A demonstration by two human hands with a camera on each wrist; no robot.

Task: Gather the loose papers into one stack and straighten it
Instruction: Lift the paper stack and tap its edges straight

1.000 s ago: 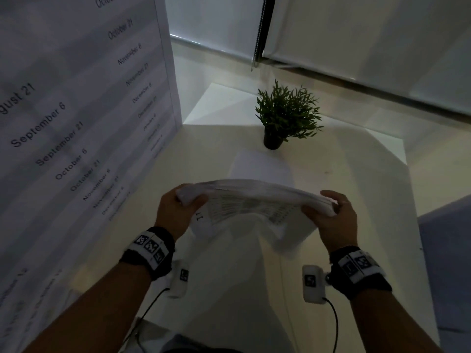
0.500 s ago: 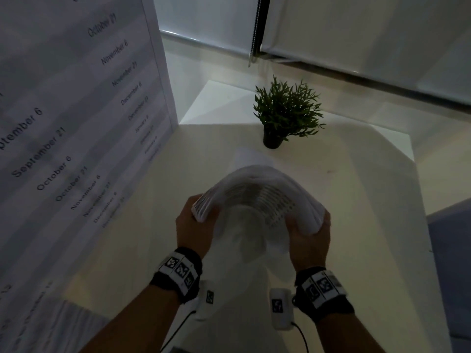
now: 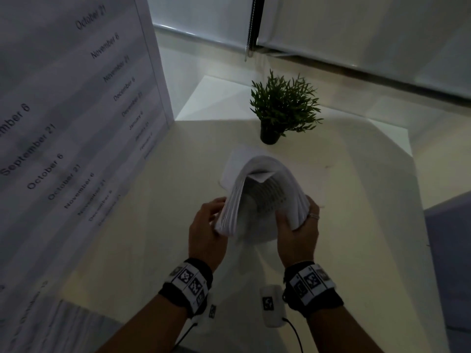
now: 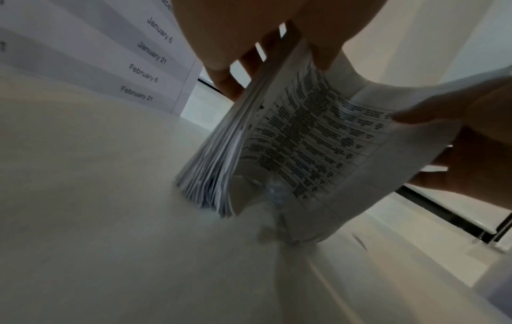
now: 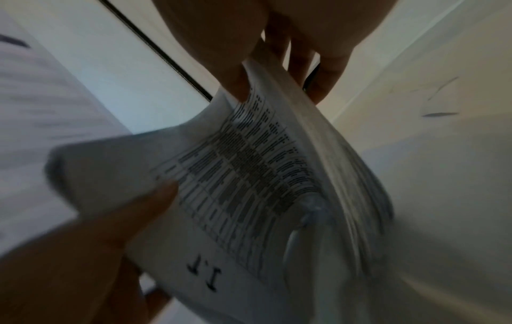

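A thick stack of printed papers is bent into a tight arch above the pale table, with both ends pointing down. My left hand grips the left end, thumb on the inner printed face and fingers outside. My right hand grips the right end the same way. The left wrist view shows the stack's fanned sheet edges close over the tabletop. The right wrist view shows a printed table and "11" on the inner sheet. One loose white sheet lies flat on the table behind the stack.
A small potted plant stands at the back of the table, just beyond the loose sheet. A tall board printed with dates walls off the left side. A grey surface borders the table on the right.
My hands have moved toward each other, and the stack has gone from nearly flat to a tight arch. The view has shifted slightly closer.
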